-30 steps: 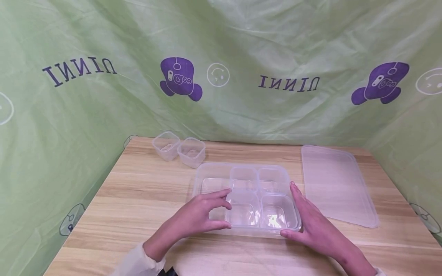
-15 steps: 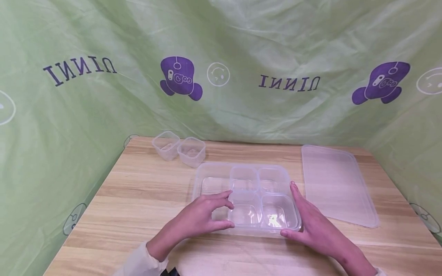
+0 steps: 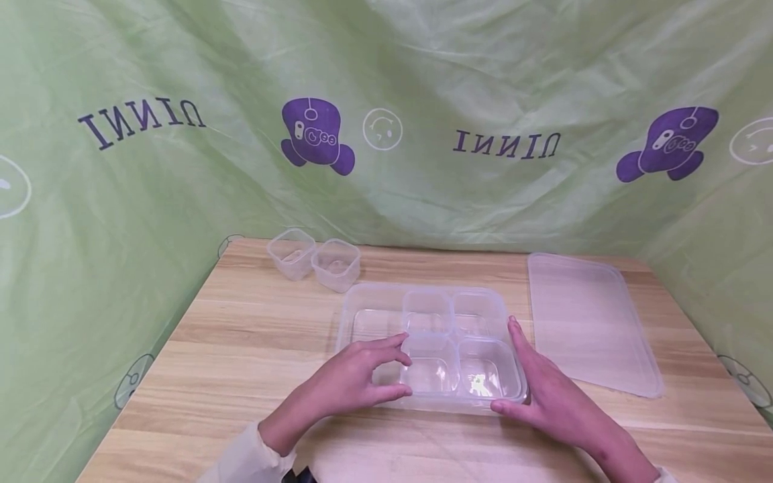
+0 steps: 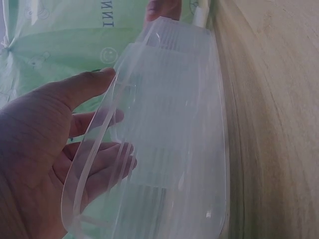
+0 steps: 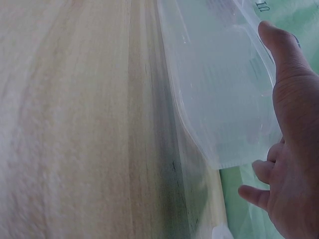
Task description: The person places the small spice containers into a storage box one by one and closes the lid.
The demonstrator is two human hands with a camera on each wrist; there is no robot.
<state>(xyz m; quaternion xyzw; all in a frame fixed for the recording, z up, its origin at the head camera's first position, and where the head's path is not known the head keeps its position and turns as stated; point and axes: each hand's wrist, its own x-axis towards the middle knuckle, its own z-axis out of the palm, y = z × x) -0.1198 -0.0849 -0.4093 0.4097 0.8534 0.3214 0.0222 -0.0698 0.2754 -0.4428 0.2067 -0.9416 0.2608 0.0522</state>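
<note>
Wooden table [image 3: 241, 322]: left fingers [image 3: 380, 349] wide at the cup's [image 3: 431, 376] nine o'clock, right fingers [image 3: 525, 345] wide at the box's [image 3: 374, 295] four; best press gently!

Left hand [image 3: 350, 379] bare; sleeve [image 3: 249, 455] pale cream, lightly creased; black angular piece [image 3: 300, 477] beside it, partly cropped. Right hand [image 3: 555, 399] bare; pale sleeve edge [image 3: 665, 477] visible.

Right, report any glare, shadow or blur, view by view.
Head view: bright glare in the near right cup of the box. Left wrist view: dim and hazy, small glint low on the box. Right wrist view: dark patch, likely shadow, on the table beside the box; its left part looks soft.
</note>
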